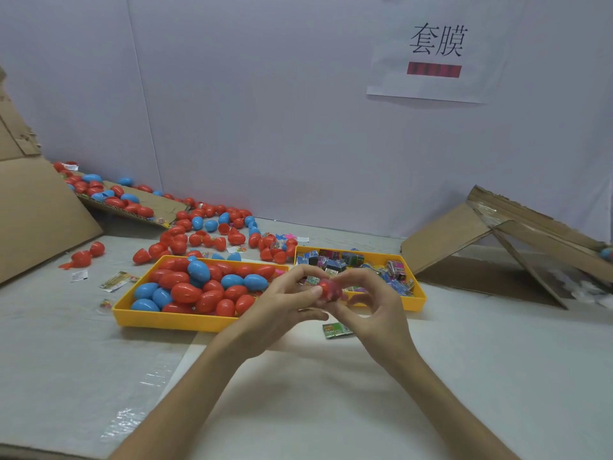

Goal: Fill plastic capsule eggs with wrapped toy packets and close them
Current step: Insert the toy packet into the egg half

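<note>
Red egg (329, 289) pinched mid-frame by left hand (285, 302) and right hand (374, 303), fingers curled round it. Risk: halves misaligned, packet trapped, egg popped open.

A white paper sign (434, 51) with two black characters and a red bar (434, 69) hangs on the pale wall (265, 111). A large cardboard sheet (36, 210) leans at the left and folded cardboard (497, 234) lies at the right. On the grey worktop (481, 360), a shiny strip (146, 393) is possibly clear tape.
</note>
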Motion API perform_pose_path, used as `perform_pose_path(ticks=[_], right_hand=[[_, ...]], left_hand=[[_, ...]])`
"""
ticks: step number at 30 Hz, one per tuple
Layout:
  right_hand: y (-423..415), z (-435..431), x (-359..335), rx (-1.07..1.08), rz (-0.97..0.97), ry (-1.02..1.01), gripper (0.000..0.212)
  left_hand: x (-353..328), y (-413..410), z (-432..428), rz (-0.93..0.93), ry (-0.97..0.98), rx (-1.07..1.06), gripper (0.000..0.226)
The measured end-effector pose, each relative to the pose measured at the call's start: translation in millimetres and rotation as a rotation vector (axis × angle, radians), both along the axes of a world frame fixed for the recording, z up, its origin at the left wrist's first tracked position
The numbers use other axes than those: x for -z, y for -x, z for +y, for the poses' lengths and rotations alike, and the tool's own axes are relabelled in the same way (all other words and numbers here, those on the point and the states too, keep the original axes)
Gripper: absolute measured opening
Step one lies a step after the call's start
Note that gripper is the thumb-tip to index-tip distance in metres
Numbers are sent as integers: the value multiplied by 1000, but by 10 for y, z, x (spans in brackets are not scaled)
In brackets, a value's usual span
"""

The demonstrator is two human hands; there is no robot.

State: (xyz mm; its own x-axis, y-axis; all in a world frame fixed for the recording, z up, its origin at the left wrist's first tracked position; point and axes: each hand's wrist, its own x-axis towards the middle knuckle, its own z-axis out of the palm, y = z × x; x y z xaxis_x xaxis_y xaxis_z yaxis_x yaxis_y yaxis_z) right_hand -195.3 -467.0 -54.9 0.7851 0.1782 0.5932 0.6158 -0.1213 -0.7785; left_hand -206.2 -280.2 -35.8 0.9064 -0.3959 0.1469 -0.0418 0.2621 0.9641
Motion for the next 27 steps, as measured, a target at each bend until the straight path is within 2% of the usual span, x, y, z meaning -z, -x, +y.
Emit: perform_pose_path(ticks=[5,9,18,23,27], right_hand=[[-2,-8,-29,-73,136,-75,26],[-22,-37,-36,-125,179,-86,28],[-18,-53,-83,-271,294,-155,35],[-27,-57,-73,-274,368,-201,36],[-20,-61,-82,-253,377,-247,34]], left_hand=[[-15,-17,-14,158,122,61,25],[14,-12,-16,143,111,54,25],[27,-27,15,204,229,125,37],[73,-46,-14,202,280,135,33],[33,-9,-49,236,273,64,49]])
